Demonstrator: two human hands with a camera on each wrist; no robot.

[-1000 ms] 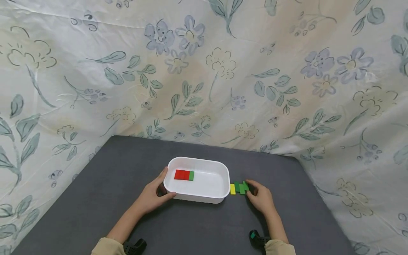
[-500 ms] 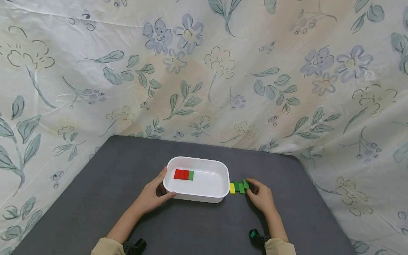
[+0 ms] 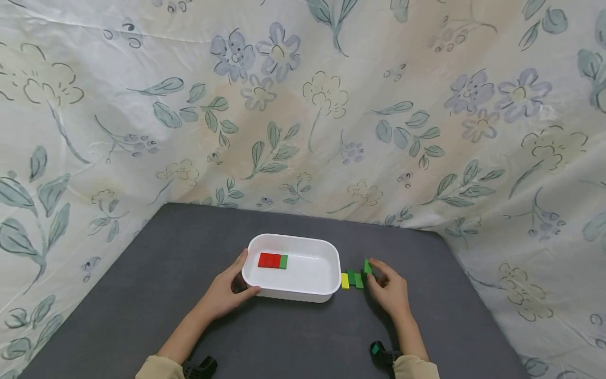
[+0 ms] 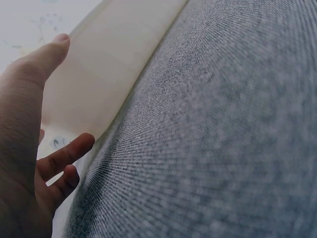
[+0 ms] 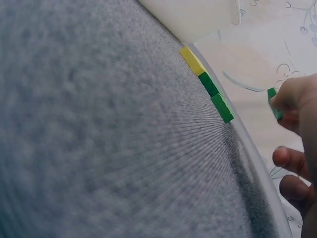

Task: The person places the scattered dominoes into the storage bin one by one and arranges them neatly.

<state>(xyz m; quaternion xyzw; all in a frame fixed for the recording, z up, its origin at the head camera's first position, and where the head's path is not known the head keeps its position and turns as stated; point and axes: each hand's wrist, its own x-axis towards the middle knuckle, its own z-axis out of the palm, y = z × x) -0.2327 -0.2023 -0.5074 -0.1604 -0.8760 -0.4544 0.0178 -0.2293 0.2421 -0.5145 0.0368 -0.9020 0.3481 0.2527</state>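
Fingers (image 5: pixel 293 94) aloft around green block (image 3: pixel 367 266)

Backdrop: thin off-white floral-print sheet (image 3: pixel 303 131) behind and down both sides, kinda wrinkly
Print: blue-purple flowers (image 3: pixel 278 51), green leaves (image 3: pixel 167 115), pale yellow blooms (image 3: pixel 325 93)
Table: dark grey tabletop (image 3: pixel 293 337) with a woven-looking surface, rounded far corners
Light: pretty soft, little shiny patch (image 3: pixel 549 112) on the sheet's right side

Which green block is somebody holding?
The green block held by the right hand. Two other green blocks lie on the table beside the white box, and one more lies inside it.
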